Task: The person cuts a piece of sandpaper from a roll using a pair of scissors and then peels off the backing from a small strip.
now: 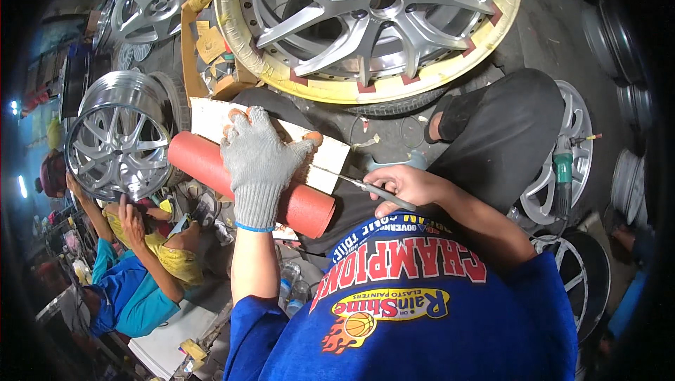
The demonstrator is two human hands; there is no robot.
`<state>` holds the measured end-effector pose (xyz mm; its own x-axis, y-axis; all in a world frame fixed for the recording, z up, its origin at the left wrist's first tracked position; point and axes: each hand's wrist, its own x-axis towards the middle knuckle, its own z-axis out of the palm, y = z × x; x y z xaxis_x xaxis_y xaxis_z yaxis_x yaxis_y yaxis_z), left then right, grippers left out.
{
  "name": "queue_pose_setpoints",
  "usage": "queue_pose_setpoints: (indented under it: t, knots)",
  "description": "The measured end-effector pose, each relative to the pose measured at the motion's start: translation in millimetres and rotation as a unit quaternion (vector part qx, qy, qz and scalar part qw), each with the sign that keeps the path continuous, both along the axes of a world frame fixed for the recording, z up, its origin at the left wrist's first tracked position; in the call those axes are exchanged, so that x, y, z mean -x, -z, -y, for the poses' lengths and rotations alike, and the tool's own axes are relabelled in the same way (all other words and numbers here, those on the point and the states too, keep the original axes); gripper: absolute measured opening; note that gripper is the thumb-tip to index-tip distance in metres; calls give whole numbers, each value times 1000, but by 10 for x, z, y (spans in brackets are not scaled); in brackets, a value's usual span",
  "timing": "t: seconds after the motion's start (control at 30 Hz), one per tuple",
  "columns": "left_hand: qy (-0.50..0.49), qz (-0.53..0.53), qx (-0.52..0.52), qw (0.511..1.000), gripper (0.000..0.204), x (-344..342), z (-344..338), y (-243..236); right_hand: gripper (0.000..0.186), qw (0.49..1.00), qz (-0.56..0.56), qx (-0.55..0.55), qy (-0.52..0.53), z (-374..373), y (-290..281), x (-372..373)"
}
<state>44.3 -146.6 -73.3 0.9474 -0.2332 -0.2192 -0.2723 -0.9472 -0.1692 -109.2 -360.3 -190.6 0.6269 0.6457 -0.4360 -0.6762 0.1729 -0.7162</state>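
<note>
My left hand (259, 156), in a grey knit glove with orange fingertips, lies with fingers apart across a red roll (309, 210) of sheet material, possibly sandpaper. Its fingertips and thumb rest on a cream sheet (330, 159) beyond the roll, on my lap. My bare right hand (401, 185) is closed round a thin-bladed cutting tool (385, 195) with a grey handle. The blade points left, over the sheet's right part near my left thumb. Whether it touches the sheet, I cannot tell.
A silver wheel rim (369, 22) with yellow tape and dark red tabs lies ahead. Left of it stands a cardboard box (199, 43) of scraps. A chrome rim (116, 149) and a co-worker (140, 268) are at left. A green angle grinder (564, 170) rests on a rim at right.
</note>
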Motion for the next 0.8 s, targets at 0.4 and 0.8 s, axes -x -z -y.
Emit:
queue_pose_setpoints:
  t: [0.4, 0.8]
  knots:
    - [2, 33, -5, 999, 85, 11, -33, 47, 73, 996, 59, 51, -39, 22, 28, -42]
    - [-23, -29, 5, 999, 93, -19, 33, -64, 69, 992, 90, 88, -28, 9, 24, -36]
